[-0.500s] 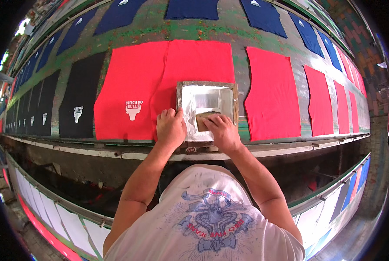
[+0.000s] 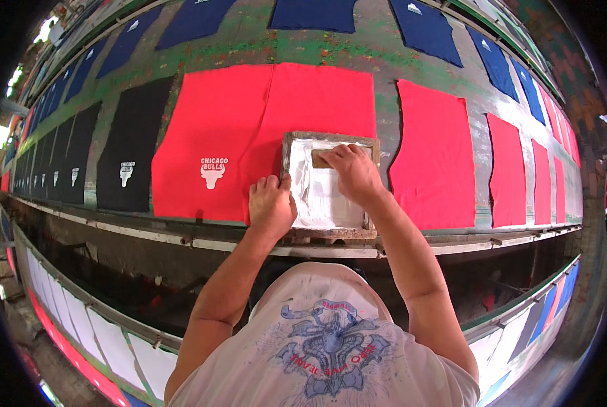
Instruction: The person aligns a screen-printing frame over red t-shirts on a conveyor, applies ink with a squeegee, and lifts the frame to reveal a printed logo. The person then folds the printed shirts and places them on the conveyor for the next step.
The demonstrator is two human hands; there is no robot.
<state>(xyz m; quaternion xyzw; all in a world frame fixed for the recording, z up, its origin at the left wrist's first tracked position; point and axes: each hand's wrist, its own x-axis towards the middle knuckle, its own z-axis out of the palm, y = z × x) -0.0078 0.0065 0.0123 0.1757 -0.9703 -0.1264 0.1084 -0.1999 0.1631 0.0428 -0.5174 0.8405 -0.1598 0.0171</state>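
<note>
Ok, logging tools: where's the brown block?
Head view, just right of centre: the brown block is in the right hand, inside the wooden frame near its far edge.

A long, grey, green-stained tabletop (image 2: pixel 249 51) carries flat-laid cloth in two rows: mostly navy-blue fabric panels (image 2: pixel 425 34) on the far side; black fabric panels (image 2: pixel 135 136) and bright red fabric panels (image 2: pixel 432 156) nearer.

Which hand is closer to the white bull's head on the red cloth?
Left. The left hand is at the wooden frame's left edge, just right of the bull's head. The right hand is farther right, over the frame, holding a brown block.
</note>
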